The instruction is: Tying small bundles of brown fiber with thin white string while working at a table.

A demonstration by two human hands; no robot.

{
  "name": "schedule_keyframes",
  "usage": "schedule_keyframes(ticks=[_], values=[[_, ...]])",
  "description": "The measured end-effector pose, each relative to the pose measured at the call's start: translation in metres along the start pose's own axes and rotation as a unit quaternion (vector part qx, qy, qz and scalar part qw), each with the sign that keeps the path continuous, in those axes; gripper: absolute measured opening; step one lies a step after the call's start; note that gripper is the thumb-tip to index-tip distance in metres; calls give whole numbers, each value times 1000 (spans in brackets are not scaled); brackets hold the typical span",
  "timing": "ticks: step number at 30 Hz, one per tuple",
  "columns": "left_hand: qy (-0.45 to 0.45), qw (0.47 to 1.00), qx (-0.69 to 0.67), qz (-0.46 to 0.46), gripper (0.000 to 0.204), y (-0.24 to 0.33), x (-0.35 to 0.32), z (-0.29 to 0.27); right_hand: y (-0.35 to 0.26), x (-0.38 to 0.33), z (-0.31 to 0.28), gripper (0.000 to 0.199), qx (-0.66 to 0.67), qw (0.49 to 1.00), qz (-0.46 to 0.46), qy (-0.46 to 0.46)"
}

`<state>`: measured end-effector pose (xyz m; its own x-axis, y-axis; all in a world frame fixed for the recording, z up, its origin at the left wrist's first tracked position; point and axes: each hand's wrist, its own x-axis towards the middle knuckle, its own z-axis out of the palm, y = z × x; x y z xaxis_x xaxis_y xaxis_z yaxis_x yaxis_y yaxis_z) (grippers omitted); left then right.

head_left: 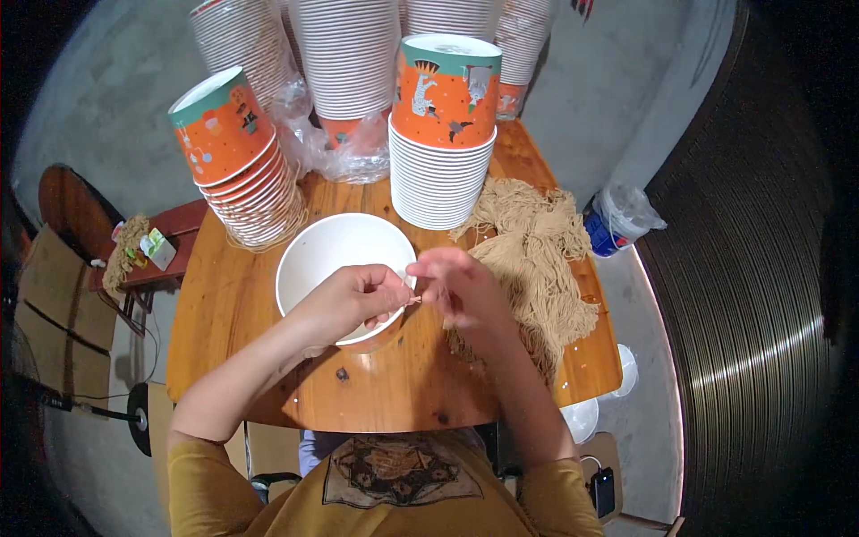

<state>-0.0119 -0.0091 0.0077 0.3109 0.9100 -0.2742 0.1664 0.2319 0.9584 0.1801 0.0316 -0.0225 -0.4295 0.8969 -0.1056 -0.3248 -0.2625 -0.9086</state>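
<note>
Right at the fingertips of your left hand [358, 294] is a thin tan bit [417, 300], pinched between thumb and fingers and too small to make out. Your right hand [465, 291] is just beside it, blurred, its fingers partly curled; whether they pinch anything cannot be told. Below and beyond your left fingers is a tub with a white inside [313, 255], mouth up, its right rim partly behind your left hand; whether you touch that rim is unclear. It sits on the wooden table [242, 358]. Just beyond your right fingers stands an upside-down stack of tubs [445, 107], the top one orange with a green band. To the right of your right fingers lies a loose heap of tan yarn [528, 259]. Beyond and left of your left fingers, well apart from them, is a second upside-down stack [224, 134], with tan strands [259, 234] round its lower rims. Farthest beyond your fingers are tall stacks of white-rimmed tubs [344, 54] and crumpled clear plastic [353, 164]
</note>
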Motion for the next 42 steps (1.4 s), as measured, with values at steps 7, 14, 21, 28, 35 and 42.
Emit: schedule_keyframes(ticks=[7,14,21,28,35,42], values=[[4,1000,6,10,20,2,4,2,24,-24,4,15,-493,788,-358,87],[-9,999,-39,11,15,2,3,4,27,-33,21,16,-516,757,-391,88],[8,999,-44,-1,12,7,5,7,27,-33,18,14,-437,822,-334,149],[-4,999,-50,-2,12,5,5,6,27,-31,14,10,-473,775,-398,131],[-29,990,-134,-30,13,0,6,4,35,-37,24,12,-474,766,-416,120],[0,987,-150,-54,13,3,3,4,19,-46,-2,16,-225,965,-113,75]])
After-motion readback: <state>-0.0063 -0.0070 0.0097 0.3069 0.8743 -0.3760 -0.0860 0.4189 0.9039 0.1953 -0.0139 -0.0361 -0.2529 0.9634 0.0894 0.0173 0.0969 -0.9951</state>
